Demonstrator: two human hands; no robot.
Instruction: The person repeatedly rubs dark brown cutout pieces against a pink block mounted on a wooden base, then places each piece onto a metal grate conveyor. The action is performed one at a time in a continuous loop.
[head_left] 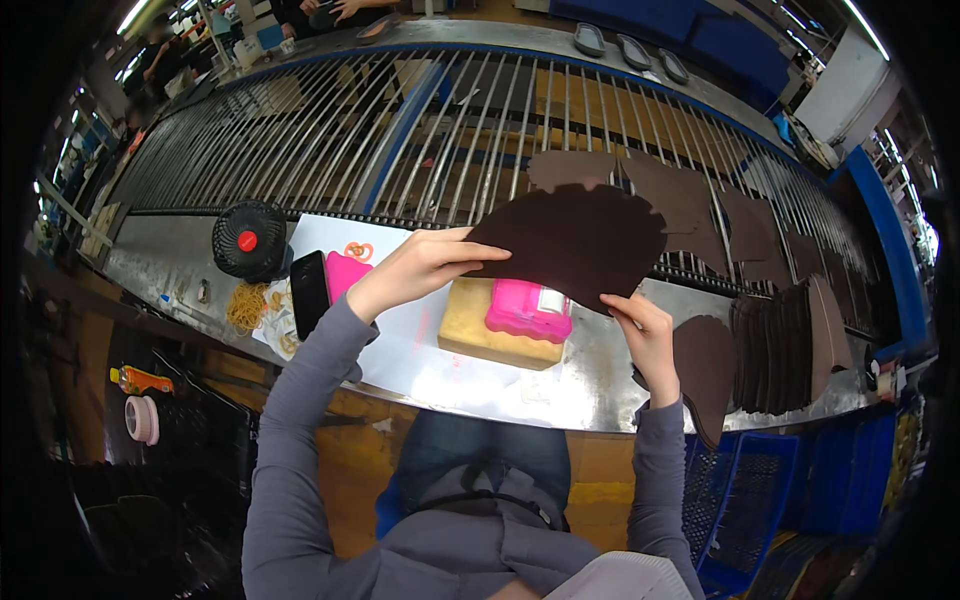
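Note:
My left hand [435, 262] pinches the left end of a dark brown shoe-upper piece [570, 240] between thumb and fingers. My right hand [645, 335] grips its lower right edge with the fingertips. The flat piece has a notched upper edge and is raised above the metal worktable [400, 385]. Below it, a pink wavy-edged case [525, 312] with a white label rests on a yellow block [490, 340]. A stack of brown pieces [775, 350] stands right of my right hand, and a loose brown piece [704, 375] overhangs the table edge beside it.
Beyond the table runs a roller conveyor [450, 140], with brown pieces [680, 200] lying on its right part. At left are a black round container [249, 240], a phone [310, 292] and rubber bands [246, 305]. Blue crates [745, 500] stand low right; shoe soles [633, 51] lie far back.

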